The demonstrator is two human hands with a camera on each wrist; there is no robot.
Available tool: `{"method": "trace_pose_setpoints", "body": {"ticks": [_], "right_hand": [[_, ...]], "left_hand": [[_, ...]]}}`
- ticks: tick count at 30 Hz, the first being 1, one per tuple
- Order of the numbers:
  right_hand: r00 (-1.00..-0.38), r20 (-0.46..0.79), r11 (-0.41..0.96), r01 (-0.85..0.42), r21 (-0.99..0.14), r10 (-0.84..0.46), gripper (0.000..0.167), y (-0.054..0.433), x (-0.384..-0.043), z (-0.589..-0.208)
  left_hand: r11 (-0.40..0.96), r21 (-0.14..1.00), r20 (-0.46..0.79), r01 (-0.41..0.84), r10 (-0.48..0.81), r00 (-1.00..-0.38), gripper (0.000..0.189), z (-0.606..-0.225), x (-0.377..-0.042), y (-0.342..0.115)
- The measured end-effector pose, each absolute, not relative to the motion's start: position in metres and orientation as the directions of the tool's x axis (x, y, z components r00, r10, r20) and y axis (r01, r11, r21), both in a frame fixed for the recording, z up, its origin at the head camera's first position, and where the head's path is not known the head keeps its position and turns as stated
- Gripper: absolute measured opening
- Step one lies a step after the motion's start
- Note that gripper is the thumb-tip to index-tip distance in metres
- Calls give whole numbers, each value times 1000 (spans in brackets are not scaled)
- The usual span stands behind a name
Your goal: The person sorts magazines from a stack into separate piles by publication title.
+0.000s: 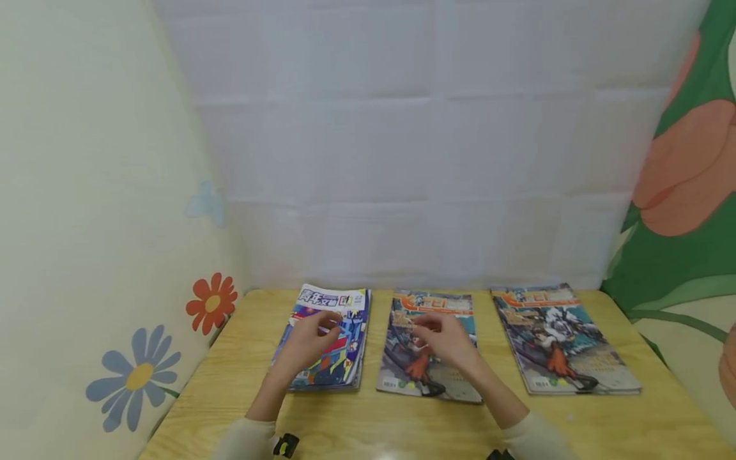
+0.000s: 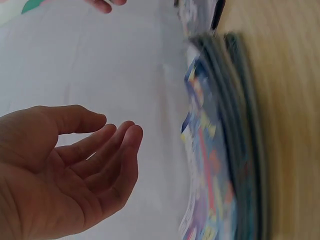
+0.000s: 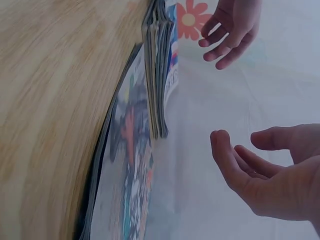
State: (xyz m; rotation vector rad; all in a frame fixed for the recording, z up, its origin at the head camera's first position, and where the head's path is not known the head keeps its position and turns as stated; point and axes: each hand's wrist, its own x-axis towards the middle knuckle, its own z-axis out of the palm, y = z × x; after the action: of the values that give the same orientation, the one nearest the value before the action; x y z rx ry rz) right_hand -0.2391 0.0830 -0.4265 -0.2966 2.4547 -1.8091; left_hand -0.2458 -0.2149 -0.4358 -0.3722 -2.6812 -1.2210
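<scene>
My left hand (image 1: 312, 340) hovers over a stack of magazines (image 1: 345, 358) with a blue and purple cover, at the left of the table. In the left wrist view the fingers of this hand (image 2: 75, 170) are loosely bent, holding nothing, with a gap to the stack (image 2: 215, 150). Above the middle magazine (image 1: 402, 364), which has an orange title and a red figure, is my right hand (image 1: 445, 342). It too is relaxed and holds nothing; the right wrist view shows this hand (image 3: 270, 175) apart from the magazine (image 3: 125, 170) beneath.
A magazine (image 1: 566, 345) with the same cover as the middle one lies at the right of the wooden table (image 1: 368, 421). A white cloth (image 1: 425, 160) hangs behind. Painted walls with a blue flower (image 1: 138, 377) and large leaves (image 1: 684, 262) stand at the sides.
</scene>
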Motion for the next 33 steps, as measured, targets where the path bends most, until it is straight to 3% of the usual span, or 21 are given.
{"method": "trace_pose_setpoints", "body": {"ticks": [11, 20, 24, 33], "right_hand": [[-994, 79, 551, -106, -828, -72, 26, 132, -242, -449], [-993, 11, 709, -90, -699, -114, 36, 158, -243, -456], [-991, -20, 734, -84, -674, -132, 44, 166, -243, -460], [-987, -126, 591, 41, -806, -103, 55, 182, -247, -470]], "left_hand": [[619, 722, 193, 309, 248, -949, 28, -465, -260, -169], [636, 749, 36, 183, 238, -971, 39, -469, -264, -137], [661, 730, 12, 173, 240, -971, 37, -468, -263, -127], [629, 773, -22, 83, 157, -987, 46, -471, -267, -118]]}}
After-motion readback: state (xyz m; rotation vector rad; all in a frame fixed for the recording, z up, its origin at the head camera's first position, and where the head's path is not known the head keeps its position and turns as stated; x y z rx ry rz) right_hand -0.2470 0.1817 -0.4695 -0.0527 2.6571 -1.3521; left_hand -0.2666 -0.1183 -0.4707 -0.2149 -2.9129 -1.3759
